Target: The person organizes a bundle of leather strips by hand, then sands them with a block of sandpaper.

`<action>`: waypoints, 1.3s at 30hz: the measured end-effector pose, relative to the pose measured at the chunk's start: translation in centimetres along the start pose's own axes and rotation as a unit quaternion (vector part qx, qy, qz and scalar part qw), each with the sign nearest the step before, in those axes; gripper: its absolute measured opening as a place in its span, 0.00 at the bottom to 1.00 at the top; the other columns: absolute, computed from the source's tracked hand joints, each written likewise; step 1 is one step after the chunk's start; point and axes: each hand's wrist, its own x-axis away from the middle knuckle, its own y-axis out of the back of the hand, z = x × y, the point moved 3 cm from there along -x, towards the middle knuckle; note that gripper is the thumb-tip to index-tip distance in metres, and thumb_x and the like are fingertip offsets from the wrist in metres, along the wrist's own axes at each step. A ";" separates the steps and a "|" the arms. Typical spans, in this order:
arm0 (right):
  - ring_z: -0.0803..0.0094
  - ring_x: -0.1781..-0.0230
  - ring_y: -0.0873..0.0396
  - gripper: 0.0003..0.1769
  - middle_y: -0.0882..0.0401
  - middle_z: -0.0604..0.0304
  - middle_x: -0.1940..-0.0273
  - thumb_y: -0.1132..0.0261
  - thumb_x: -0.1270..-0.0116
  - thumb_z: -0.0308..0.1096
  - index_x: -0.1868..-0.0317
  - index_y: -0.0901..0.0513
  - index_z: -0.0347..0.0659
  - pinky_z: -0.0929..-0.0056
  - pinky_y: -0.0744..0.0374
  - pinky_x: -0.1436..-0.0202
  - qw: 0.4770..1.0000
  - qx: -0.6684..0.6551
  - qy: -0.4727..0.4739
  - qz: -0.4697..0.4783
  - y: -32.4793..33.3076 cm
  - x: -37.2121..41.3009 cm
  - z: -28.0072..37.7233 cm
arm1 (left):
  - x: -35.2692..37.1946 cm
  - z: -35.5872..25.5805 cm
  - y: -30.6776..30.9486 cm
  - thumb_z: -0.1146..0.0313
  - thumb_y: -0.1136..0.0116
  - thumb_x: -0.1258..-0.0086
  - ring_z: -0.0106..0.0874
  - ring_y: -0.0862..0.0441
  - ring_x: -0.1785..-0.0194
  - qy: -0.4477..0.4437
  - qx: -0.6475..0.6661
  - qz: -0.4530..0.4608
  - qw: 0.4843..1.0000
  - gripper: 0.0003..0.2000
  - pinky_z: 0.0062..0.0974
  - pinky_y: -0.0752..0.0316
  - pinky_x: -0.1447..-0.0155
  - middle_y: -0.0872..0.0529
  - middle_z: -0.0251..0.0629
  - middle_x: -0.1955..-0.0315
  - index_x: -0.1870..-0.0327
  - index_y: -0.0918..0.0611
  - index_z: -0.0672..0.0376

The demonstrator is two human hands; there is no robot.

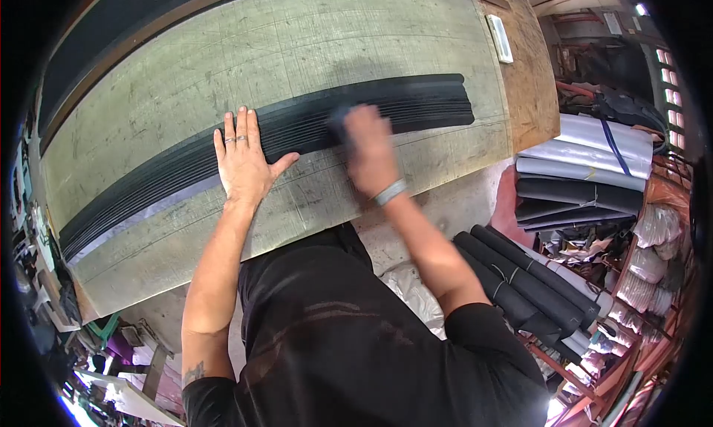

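A long stack of black strips (297, 121) lies across the greenish worktable (260, 48), its edges fanned in thin ridges. My left hand (245, 160) presses flat on the stack near its middle, fingers spread and a ring on one of them. To its right, my right hand (370, 151) is blurred by motion over the stack, with a dark bluish thing (340, 122) at its fingertips that is too smeared to name. Under the left part of the stack a pale strip (174, 194) shows along the near edge.
A small white tray-like object (500, 38) lies near the table's right end. Silvery rolls (583, 148) and black rolls (527, 278) are piled to the right, off the table. A dark strip with a brown edge (141, 37) runs along the far side.
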 end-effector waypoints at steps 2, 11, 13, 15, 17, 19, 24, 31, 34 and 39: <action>0.41 0.22 0.32 0.23 0.25 0.39 0.27 0.42 0.25 0.24 0.31 0.21 0.36 0.35 0.37 0.20 0.988 0.066 -0.114 -0.078 2.7 0.0 -10.6 | 0.1 0.0 0.1 0.23 0.36 0.40 0.45 0.46 0.12 0.006 0.007 0.008 1.000 0.61 0.53 0.52 0.12 0.37 0.46 0.16 0.16 0.39 0.64; 0.42 0.14 0.45 0.50 0.34 0.43 0.19 0.32 0.53 0.19 0.22 0.29 0.36 0.35 0.50 0.13 0.996 -0.083 -0.015 0.025 -2.8 -1.4 5.0 | -0.1 0.0 -0.1 0.23 0.34 0.41 0.44 0.47 0.11 0.013 0.021 0.016 1.000 0.62 0.52 0.54 0.12 0.38 0.44 0.16 0.16 0.39 0.64; 0.41 0.14 0.45 0.50 0.35 0.43 0.19 0.31 0.51 0.20 0.21 0.30 0.35 0.33 0.49 0.13 0.994 -0.049 0.039 0.088 -1.5 -1.1 3.2 | 0.0 0.2 0.0 0.23 0.33 0.42 0.44 0.47 0.12 0.004 0.021 0.018 1.000 0.62 0.52 0.54 0.12 0.37 0.44 0.16 0.16 0.39 0.64; 0.41 0.17 0.38 0.37 0.29 0.43 0.23 0.37 0.38 0.20 0.25 0.25 0.37 0.36 0.42 0.17 0.997 0.070 -0.037 -0.016 1.1 -0.8 -7.5 | -0.1 0.1 0.2 0.23 0.33 0.43 0.45 0.46 0.12 0.012 0.019 0.018 1.000 0.62 0.52 0.53 0.12 0.37 0.43 0.16 0.16 0.38 0.64; 0.43 0.27 0.27 0.23 0.20 0.44 0.32 0.43 0.24 0.23 0.31 0.20 0.36 0.39 0.35 0.22 0.976 0.070 -0.191 -0.077 4.0 -0.6 -17.9 | 0.2 0.4 -0.3 0.23 0.33 0.44 0.45 0.46 0.12 0.011 0.031 0.006 0.999 0.62 0.52 0.53 0.12 0.36 0.43 0.16 0.16 0.38 0.64; 0.41 0.36 0.24 0.18 0.19 0.42 0.39 0.42 0.22 0.29 0.36 0.19 0.35 0.40 0.32 0.26 0.946 0.126 -0.282 -0.095 3.9 -1.5 -20.4 | 0.1 0.3 -0.2 0.23 0.32 0.43 0.44 0.46 0.12 0.010 0.035 0.000 0.999 0.62 0.52 0.53 0.12 0.36 0.43 0.16 0.16 0.38 0.63; 0.42 0.13 0.46 0.47 0.37 0.44 0.18 0.31 0.49 0.23 0.23 0.30 0.33 0.35 0.49 0.13 0.998 -0.020 -0.041 0.033 -2.5 -1.8 4.0 | -0.1 0.1 0.1 0.20 0.37 0.42 0.44 0.47 0.12 0.015 0.022 0.021 0.999 0.62 0.52 0.54 0.12 0.37 0.44 0.16 0.16 0.38 0.63; 0.43 0.18 0.36 0.25 0.27 0.42 0.24 0.43 0.20 0.28 0.25 0.24 0.37 0.33 0.41 0.18 0.962 0.085 -0.241 -0.091 5.5 2.8 -19.8 | -0.1 0.1 -0.3 0.19 0.37 0.44 0.44 0.45 0.12 0.004 0.005 -0.010 1.000 0.62 0.52 0.52 0.12 0.36 0.45 0.17 0.17 0.35 0.62; 0.41 0.20 0.35 0.22 0.26 0.37 0.26 0.44 0.18 0.33 0.29 0.21 0.36 0.38 0.43 0.16 0.931 -0.011 -0.355 -0.079 5.9 1.3 -20.3 | 0.0 -0.2 0.1 0.22 0.34 0.45 0.44 0.42 0.13 0.003 0.003 -0.030 1.000 0.61 0.51 0.49 0.13 0.34 0.45 0.18 0.17 0.35 0.61; 0.37 0.15 0.43 0.45 0.35 0.40 0.20 0.29 0.48 0.25 0.25 0.26 0.36 0.31 0.47 0.15 0.992 -0.113 -0.055 -0.002 -0.2 3.1 -1.3 | 0.0 -0.2 -0.8 0.22 0.34 0.45 0.43 0.46 0.12 -0.002 -0.011 -0.037 0.999 0.62 0.50 0.52 0.12 0.36 0.40 0.16 0.16 0.36 0.60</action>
